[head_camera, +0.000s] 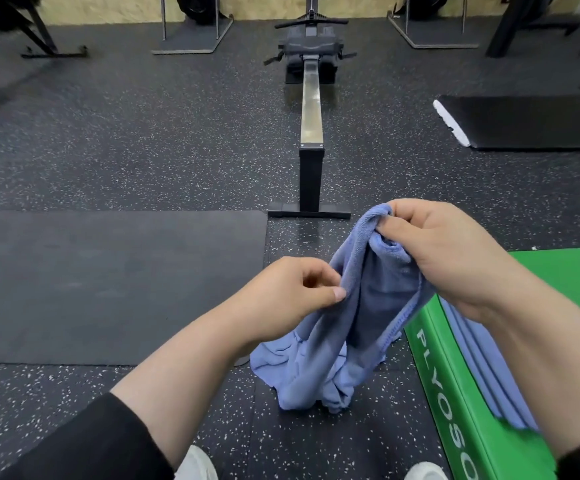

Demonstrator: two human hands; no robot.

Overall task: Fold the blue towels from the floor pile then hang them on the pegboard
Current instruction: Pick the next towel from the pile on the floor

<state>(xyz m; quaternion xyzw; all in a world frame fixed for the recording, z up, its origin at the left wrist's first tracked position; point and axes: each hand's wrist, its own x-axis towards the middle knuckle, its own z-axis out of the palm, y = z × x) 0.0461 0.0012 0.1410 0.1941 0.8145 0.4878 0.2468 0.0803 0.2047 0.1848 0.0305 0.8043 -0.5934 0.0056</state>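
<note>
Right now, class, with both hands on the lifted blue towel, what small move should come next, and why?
Probably draw the hands apart to spread the blue towel flat. The right hand grips its bunched top edge, the left hand pinches a side fold, and its lower part still hangs crumpled onto the floor pile. It looks too gathered to fold neatly like the folded towels on the green box.

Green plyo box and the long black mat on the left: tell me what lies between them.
In the head view, speckled rubber floor and the blue towel pile, with one towel lifted by both hands.
</note>
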